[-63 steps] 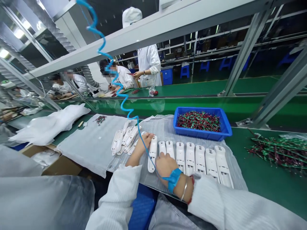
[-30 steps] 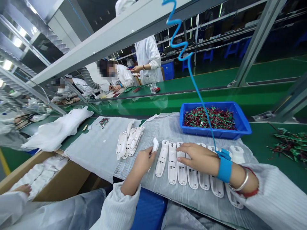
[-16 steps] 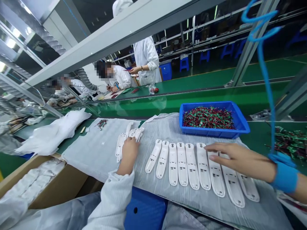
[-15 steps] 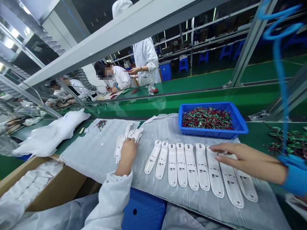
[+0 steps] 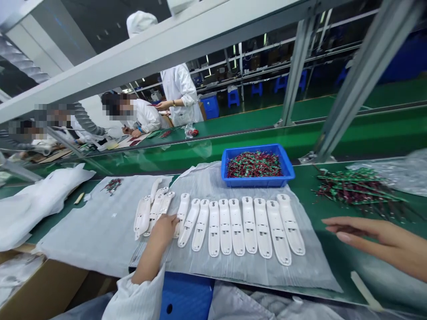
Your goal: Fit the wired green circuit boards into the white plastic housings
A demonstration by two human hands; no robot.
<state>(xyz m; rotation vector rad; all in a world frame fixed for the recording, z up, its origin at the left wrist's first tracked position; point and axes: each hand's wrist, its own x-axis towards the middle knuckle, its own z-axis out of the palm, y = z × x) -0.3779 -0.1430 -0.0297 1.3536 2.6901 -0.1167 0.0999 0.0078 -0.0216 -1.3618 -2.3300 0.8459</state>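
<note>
A row of several white plastic housing shells (image 5: 236, 226) lies side by side on a clear plastic sheet (image 5: 233, 272). To their left, several more shells (image 5: 150, 209) lie in a loose bunch. My left hand (image 5: 162, 230) rests at the bunch's lower end, next to the first shell in the row, its fingers curled and partly hidden. My right hand (image 5: 370, 235) hovers with fingers extended over the green belt (image 5: 333, 266), holding nothing. It is nearest to a loose pile of wired green circuit boards (image 5: 353, 189).
A blue tray (image 5: 256, 183) full of wired boards stands behind the row. A white sheet (image 5: 100, 235) carries a small wire bunch (image 5: 112, 186). White bagging (image 5: 43, 200) and a cardboard box (image 5: 33, 284) sit left. Co-workers (image 5: 143, 118) work across the line.
My right hand has moved right, off the shells and over the green belt. The view has turned right, and the blue cord and wrist strap have left it. My left hand has slid slightly lower.
</note>
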